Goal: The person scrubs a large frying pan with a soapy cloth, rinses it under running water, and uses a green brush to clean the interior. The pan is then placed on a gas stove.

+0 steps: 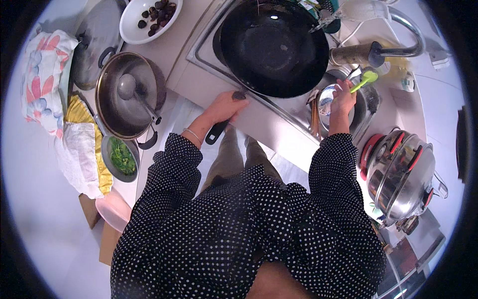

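Observation:
A black wok (276, 48) is at the top centre, above a metal-rimmed sink area (283, 112). My left hand (226, 107) is closed around the wok's long handle, and the black handle end (216, 132) sticks out below my fingers. My right hand (343, 98) is over the sink at the right. Its fingers are closed at the handle of a bright green spoon (368, 77); a metal utensil (354, 74) shows beside it. Beneath that hand is a bowl with a blue pattern (326, 99), partly hidden. Several wooden chopsticks (314, 117) lie to its left.
A tap with a wrapped spout (353, 54) reaches over the sink. At left stand a pan holding a ladle (127, 88), a dish of green leaves (122, 157) and a white bowl of dark round pieces (157, 17). A lidded steel pot (403, 175) is at right.

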Tool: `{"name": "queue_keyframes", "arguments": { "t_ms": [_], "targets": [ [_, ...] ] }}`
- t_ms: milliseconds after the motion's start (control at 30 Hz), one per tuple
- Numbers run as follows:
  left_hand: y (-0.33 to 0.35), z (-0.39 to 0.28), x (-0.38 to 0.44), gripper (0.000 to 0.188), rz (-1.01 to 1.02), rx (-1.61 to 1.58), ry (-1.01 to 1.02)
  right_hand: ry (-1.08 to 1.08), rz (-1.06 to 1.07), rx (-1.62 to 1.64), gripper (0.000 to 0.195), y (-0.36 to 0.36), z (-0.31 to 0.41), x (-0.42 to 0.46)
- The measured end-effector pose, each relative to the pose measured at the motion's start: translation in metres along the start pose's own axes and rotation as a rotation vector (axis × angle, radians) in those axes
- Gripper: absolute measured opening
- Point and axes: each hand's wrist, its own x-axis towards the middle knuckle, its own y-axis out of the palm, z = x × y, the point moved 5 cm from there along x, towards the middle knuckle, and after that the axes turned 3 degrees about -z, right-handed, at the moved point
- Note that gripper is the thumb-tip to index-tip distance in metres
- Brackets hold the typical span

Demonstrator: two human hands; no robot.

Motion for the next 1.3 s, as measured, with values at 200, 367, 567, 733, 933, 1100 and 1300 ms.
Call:
{"name": "queue_keyframes", "arguments": {
  "t_ms": [200, 367, 567, 733, 933, 1100, 1300],
  "targets": [
    [0.001, 0.007, 0.005, 0.041, -0.048, 0.023, 0.009, -0.018, -0.020, -0.065, 0.017, -0.014, -0.001, -0.031],
    [-0.006, -0.007, -0.001, 0.050, -0.342, 0.349, 0.206, 0.039, -0.019, -0.065, 0.016, -0.014, 0.006, -0.088],
    [-0.007, -0.003, -0.013, 0.039, -0.433, 0.372, 0.137, 0.085, 0.040, 0.038, 0.012, -0.015, 0.011, -0.116],
    [-0.015, -0.027, -0.008, 0.027, -0.667, 0.255, 0.337, 0.074, 0.073, 0.089, 0.010, -0.020, 0.016, -0.126],
    [0.039, -0.138, 0.102, 0.011, 0.060, -1.107, 0.167, 0.153, 0.240, -0.030, 0.015, -0.014, 0.013, -0.147],
    [0.050, -0.194, 0.162, 0.016, 0.155, -1.109, 0.125, 0.205, 0.308, -0.125, 0.017, -0.006, 0.009, -0.159],
    [0.048, -0.190, 0.174, 0.024, 0.179, -1.131, 0.053, -0.121, 0.486, -0.721, 0.029, 0.011, -0.028, -0.143]
  ]
}}
